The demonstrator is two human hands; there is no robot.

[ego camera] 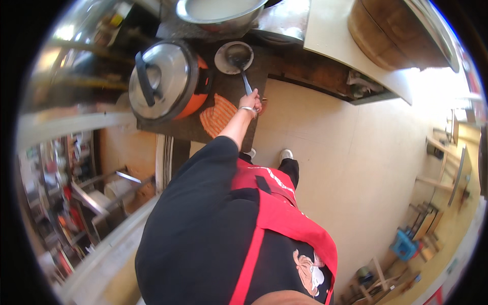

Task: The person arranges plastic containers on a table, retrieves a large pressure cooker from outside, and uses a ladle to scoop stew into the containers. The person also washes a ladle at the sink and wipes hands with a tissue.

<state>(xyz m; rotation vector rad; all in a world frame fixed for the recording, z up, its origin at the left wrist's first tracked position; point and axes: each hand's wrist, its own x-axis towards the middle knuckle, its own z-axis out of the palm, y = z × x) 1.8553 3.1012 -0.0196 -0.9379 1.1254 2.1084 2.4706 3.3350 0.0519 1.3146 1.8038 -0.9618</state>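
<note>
My left hand [250, 101], with a bracelet at the wrist, is closed around the handle of a metal ladle [246, 81]. The ladle's bowl lies over a small white dish [222, 63]; whether it touches the dish is not plain. Both are at the far part of a dark tabletop [228, 89]. Left of them stands a large orange pot [190, 106] with a steel lid [167, 65] and a black lid handle. An orange-and-white cloth [219, 114] lies crumpled beside my forearm. My right hand is out of view.
A wide steel basin [183, 13] of whitish contents stands behind the dish. A wooden tub [385, 38] sits on a pale counter [328, 34] at upper right. Pale floor [335, 152] spreads to my right, with wooden stools and a blue plastic stool [403, 244] along its far side.
</note>
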